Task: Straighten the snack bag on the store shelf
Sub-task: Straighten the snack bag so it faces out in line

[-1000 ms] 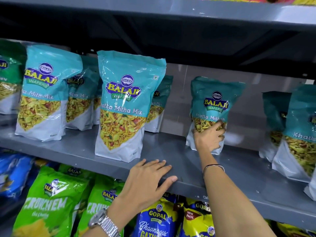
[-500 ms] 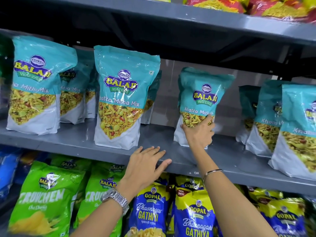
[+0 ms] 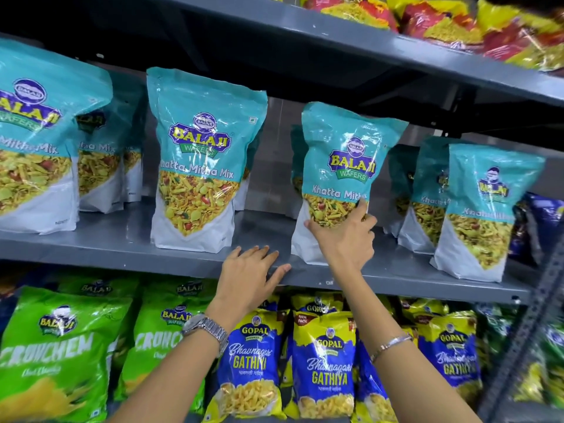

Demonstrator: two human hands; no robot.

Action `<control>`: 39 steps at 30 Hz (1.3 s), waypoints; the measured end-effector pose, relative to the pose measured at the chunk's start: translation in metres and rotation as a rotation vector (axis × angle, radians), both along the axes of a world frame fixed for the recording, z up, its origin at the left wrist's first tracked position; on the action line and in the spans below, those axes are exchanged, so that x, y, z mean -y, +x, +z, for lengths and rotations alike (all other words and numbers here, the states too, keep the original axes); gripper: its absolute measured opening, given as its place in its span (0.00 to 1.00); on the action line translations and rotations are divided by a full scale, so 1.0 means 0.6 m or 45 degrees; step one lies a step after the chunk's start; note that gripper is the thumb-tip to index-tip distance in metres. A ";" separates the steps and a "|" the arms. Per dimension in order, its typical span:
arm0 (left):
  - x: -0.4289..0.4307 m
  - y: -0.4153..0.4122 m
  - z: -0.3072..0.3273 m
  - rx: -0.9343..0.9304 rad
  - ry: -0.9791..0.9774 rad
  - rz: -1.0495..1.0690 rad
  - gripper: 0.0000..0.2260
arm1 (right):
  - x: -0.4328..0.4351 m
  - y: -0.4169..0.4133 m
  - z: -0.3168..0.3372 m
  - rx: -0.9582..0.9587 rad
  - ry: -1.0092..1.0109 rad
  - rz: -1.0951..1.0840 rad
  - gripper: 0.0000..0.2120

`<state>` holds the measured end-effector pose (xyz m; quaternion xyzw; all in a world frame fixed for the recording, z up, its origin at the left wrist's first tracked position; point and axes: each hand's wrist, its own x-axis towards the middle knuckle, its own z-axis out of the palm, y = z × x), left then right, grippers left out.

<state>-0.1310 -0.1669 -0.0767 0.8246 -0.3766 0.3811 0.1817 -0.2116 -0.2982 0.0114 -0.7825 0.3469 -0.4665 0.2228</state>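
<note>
A teal and white Khatta Mitha Mix snack bag (image 3: 341, 154) stands near the front of the grey middle shelf (image 3: 122, 242), leaning slightly to the right. My right hand (image 3: 346, 236) grips its lower front, fingers wrapped round the right side. My left hand (image 3: 248, 277) lies flat on the shelf's front edge, fingers spread, holding nothing, just left of the bag. A metal watch is on my left wrist, a thin bangle on my right.
Matching teal bags stand along the shelf: one (image 3: 198, 160) to the left, others (image 3: 479, 209) to the right. The shelf above (image 3: 335, 47) carries red and yellow packs. Green packs (image 3: 58, 352) and blue-yellow Gathiya packs (image 3: 325, 361) fill the shelf below.
My right hand has drawn the bag from the back of the shelf toward the front edge. The left hand stays on the shelf edge. The view has tilted upward.
</note>
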 end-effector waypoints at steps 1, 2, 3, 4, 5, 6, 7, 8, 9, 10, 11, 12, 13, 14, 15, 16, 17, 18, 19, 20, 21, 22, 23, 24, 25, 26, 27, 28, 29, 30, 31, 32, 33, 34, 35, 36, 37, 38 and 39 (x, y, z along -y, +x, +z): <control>0.000 -0.001 0.000 0.000 -0.002 -0.007 0.25 | -0.004 -0.006 0.000 -0.009 -0.003 -0.005 0.51; -0.001 -0.001 0.000 0.000 -0.006 -0.016 0.25 | -0.007 -0.010 0.000 -0.014 -0.008 -0.008 0.52; -0.001 -0.001 0.000 0.000 -0.009 -0.024 0.25 | -0.009 -0.014 0.000 -0.014 -0.016 -0.011 0.52; -0.001 -0.001 0.000 -0.001 -0.011 -0.029 0.25 | -0.012 -0.017 0.000 -0.014 -0.022 -0.013 0.52; -0.001 -0.001 0.000 -0.002 -0.013 -0.032 0.25 | -0.013 -0.019 0.000 -0.014 -0.025 -0.017 0.52; 0.000 -0.001 0.000 -0.005 -0.014 -0.034 0.25 | -0.015 -0.021 -0.001 -0.014 -0.024 -0.021 0.52; 0.000 0.000 0.000 -0.006 -0.015 -0.036 0.25 | -0.016 -0.021 -0.001 -0.016 -0.023 -0.025 0.52; 0.000 0.001 -0.001 -0.006 -0.017 -0.038 0.25 | -0.017 -0.022 -0.002 -0.017 -0.026 -0.030 0.52; 0.000 0.002 -0.002 -0.004 -0.019 -0.038 0.25 | -0.018 -0.022 -0.002 -0.020 -0.033 -0.035 0.51; 0.000 0.002 -0.002 0.000 -0.021 -0.038 0.26 | -0.019 -0.022 -0.003 -0.022 -0.040 -0.041 0.51; 0.000 0.003 -0.002 0.002 -0.021 -0.035 0.26 | -0.019 -0.021 -0.003 -0.023 -0.043 -0.044 0.51; 0.001 0.003 -0.003 0.004 -0.021 -0.031 0.26 | -0.021 -0.020 -0.004 -0.022 -0.043 -0.047 0.51; 0.001 0.004 -0.003 0.007 -0.022 -0.027 0.26 | -0.022 -0.018 -0.006 -0.018 -0.047 -0.051 0.51; 0.001 0.003 -0.003 0.009 -0.021 -0.023 0.26 | -0.023 -0.016 -0.007 -0.011 -0.053 -0.057 0.51; 0.001 0.003 -0.003 0.010 -0.019 -0.021 0.27 | -0.023 -0.014 -0.009 -0.003 -0.059 -0.062 0.51; 0.001 0.002 -0.002 0.010 -0.014 -0.020 0.28 | -0.023 -0.012 -0.010 0.003 -0.063 -0.067 0.51; 0.002 0.002 -0.002 0.011 -0.013 -0.021 0.28 | -0.023 -0.012 -0.011 0.002 -0.063 -0.068 0.51; 0.002 0.001 -0.002 0.011 -0.015 -0.022 0.28 | -0.022 -0.012 -0.011 -0.003 -0.060 -0.063 0.51; 0.002 0.001 -0.002 0.009 -0.020 -0.021 0.27 | -0.021 -0.014 -0.011 -0.011 -0.057 -0.053 0.51; 0.002 0.001 -0.001 0.005 -0.023 -0.021 0.26 | -0.019 -0.015 -0.010 -0.019 -0.052 -0.039 0.51; 0.002 0.001 -0.001 0.000 -0.022 -0.022 0.25 | -0.017 -0.017 -0.008 -0.022 -0.046 -0.024 0.50; 0.001 0.000 0.000 0.001 -0.021 -0.023 0.25 | -0.015 -0.020 -0.007 -0.024 -0.040 -0.007 0.50; 0.001 0.000 0.000 0.004 -0.019 -0.024 0.25 | -0.013 -0.023 -0.006 -0.027 -0.037 0.013 0.50; 0.001 -0.001 0.000 0.008 -0.018 -0.023 0.25 | -0.011 -0.027 -0.004 -0.037 -0.037 0.037 0.49; 0.000 -0.002 0.001 0.010 -0.018 -0.022 0.25 | -0.009 -0.031 -0.003 -0.051 -0.039 0.061 0.49; 0.000 -0.002 0.001 0.012 -0.019 -0.021 0.25 | -0.006 -0.035 -0.002 -0.067 -0.038 0.083 0.49; 0.000 -0.002 0.001 0.013 -0.020 -0.019 0.25 | -0.003 -0.040 0.000 -0.082 -0.039 0.102 0.48; 0.000 -0.002 0.000 0.015 -0.021 -0.017 0.24 | -0.001 -0.044 0.002 -0.096 -0.040 0.119 0.48; 0.000 -0.002 0.000 0.016 -0.021 -0.016 0.24 | 0.002 -0.047 0.004 -0.107 -0.042 0.135 0.48; 0.001 -0.002 -0.001 0.017 -0.022 -0.014 0.25 | 0.005 -0.050 0.005 -0.117 -0.042 0.149 0.48; 0.001 -0.002 -0.001 0.016 -0.023 -0.013 0.25 | 0.007 -0.053 0.007 -0.124 -0.040 0.162 0.47; 0.001 -0.002 -0.001 0.016 -0.025 -0.015 0.25 | 0.009 -0.054 0.007 -0.129 -0.039 0.172 0.47; 0.001 -0.002 -0.002 0.015 -0.029 -0.018 0.25 | 0.010 -0.056 0.008 -0.133 -0.040 0.179 0.47; 0.001 -0.002 -0.002 0.014 -0.030 -0.020 0.25 | 0.011 -0.056 0.007 -0.133 -0.042 0.180 0.47; 0.001 -0.002 -0.002 0.014 -0.029 -0.021 0.25 | 0.010 -0.056 0.006 -0.130 -0.045 0.176 0.47; 0.001 -0.002 -0.002 0.015 -0.026 -0.021 0.25 | 0.009 -0.055 0.004 -0.126 -0.050 0.168 0.47; 0.001 -0.003 -0.002 0.018 -0.022 -0.019 0.25 | 0.008 -0.054 0.002 -0.121 -0.058 0.157 0.48; 0.001 -0.003 -0.002 0.020 -0.018 -0.016 0.25 | 0.006 -0.052 0.001 -0.116 -0.067 0.142 0.48; 0.001 -0.003 -0.002 0.021 -0.013 -0.012 0.25 | 0.005 -0.051 -0.001 -0.111 -0.075 0.128 0.48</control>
